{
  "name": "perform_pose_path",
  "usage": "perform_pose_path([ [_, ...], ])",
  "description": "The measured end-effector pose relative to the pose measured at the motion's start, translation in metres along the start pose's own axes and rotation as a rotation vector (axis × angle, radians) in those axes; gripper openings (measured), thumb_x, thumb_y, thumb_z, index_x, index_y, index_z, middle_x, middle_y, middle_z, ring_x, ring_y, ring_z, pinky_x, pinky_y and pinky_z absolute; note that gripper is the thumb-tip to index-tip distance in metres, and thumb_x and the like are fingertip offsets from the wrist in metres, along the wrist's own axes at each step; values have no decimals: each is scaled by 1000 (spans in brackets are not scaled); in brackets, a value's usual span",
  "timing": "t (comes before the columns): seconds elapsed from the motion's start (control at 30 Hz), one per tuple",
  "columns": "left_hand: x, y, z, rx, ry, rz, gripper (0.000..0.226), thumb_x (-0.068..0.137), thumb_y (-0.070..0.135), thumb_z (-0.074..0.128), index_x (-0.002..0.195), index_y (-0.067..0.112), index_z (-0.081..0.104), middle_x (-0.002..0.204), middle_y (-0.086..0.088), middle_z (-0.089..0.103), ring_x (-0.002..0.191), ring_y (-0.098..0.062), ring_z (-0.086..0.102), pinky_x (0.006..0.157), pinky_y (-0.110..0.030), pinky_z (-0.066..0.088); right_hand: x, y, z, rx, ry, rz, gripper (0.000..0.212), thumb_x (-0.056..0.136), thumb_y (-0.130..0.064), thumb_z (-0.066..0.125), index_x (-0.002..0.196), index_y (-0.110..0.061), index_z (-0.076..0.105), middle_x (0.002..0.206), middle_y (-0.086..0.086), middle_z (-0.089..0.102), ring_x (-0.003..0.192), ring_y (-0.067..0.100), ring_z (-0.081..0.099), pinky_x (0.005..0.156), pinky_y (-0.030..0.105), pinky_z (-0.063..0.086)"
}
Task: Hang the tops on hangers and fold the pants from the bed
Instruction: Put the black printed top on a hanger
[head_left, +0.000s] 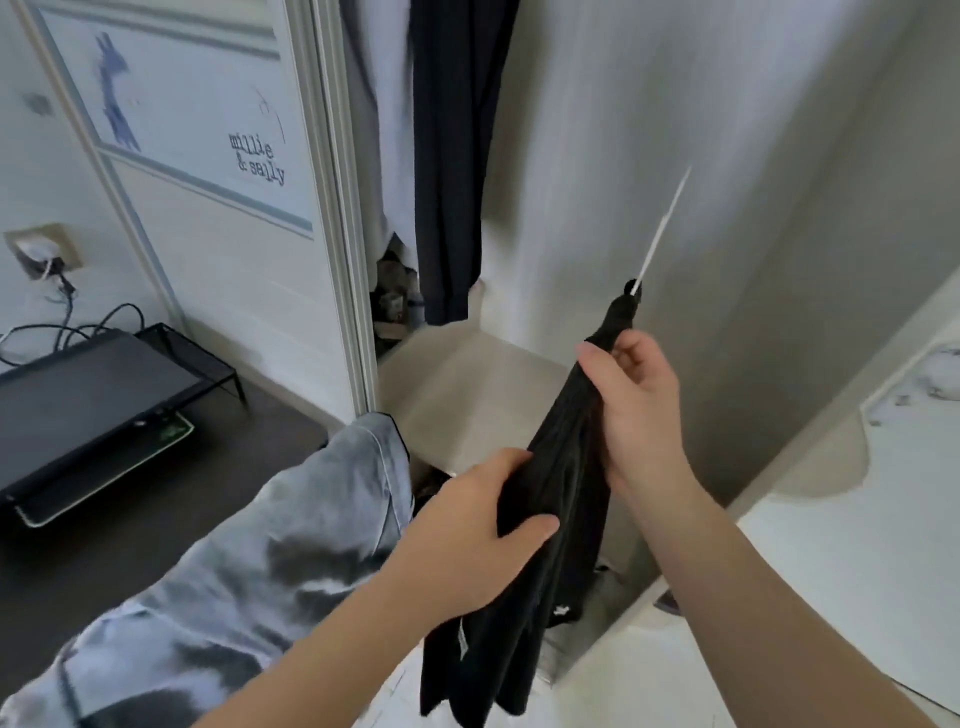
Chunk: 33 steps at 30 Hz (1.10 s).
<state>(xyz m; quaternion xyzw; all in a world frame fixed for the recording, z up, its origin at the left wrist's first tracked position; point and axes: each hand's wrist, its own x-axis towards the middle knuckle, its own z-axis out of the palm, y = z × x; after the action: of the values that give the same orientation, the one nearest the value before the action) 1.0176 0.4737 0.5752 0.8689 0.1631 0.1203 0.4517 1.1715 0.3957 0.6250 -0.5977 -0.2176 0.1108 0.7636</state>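
A black top (524, 582) hangs bunched in front of me, over an open wardrobe. My right hand (631, 400) grips its upper part, just below where a thin white hanger hook (665, 228) sticks up out of the neck, blurred. My left hand (478, 525) holds the middle of the same garment, thumb across the cloth. Most of the hanger is hidden inside the fabric. A grey and white tie-dye garment (249, 566) is draped over my left forearm.
Inside the wardrobe hang a dark garment (452, 156) and a pale one (371, 104), above a beige shelf (467, 384). A white sliding door (218, 208) stands left. A black screen on a wire stand (98, 405) lies on the dark floor. A white surface (857, 519) is at right.
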Motion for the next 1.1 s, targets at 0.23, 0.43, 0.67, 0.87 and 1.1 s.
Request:
perform_pose_path([
  [0.23,82,35,-108,193,147,266,4,96,28,55,93,31,55,73,5,62,63,-10,59,66,-42,54,93,-70,71,-75,38,-248,19,81,-26,69,79,-20,51,58,-11,47,49,7,45,44,21,40],
  [0.43,147,87,-182,419,306,423,18,99,27,51,82,23,44,62,5,48,56,-12,50,54,-31,45,169,-149,116,-170,52,-470,24,76,-41,67,82,-22,54,62,-9,50,52,11,45,53,28,40],
  [0.67,225,165,-265,663,510,517,28,101,25,45,75,27,33,68,5,47,60,-14,49,53,-31,38,267,-252,155,-161,-14,-708,22,84,-30,66,75,-21,48,55,-14,46,53,11,43,58,31,36],
  [0.87,290,234,-316,875,678,525,23,98,23,43,79,23,31,74,3,48,69,-23,54,56,-32,37,346,-338,173,-146,-55,-817,34,82,-24,63,62,-24,36,48,-14,35,49,15,34,55,32,29],
  [1.1,354,300,-346,993,761,517,9,97,22,43,92,23,37,78,3,47,68,-24,52,58,-35,37,429,-409,175,-216,-7,-844,32,82,-21,61,63,-22,36,71,8,35,64,24,34,61,39,28],
])
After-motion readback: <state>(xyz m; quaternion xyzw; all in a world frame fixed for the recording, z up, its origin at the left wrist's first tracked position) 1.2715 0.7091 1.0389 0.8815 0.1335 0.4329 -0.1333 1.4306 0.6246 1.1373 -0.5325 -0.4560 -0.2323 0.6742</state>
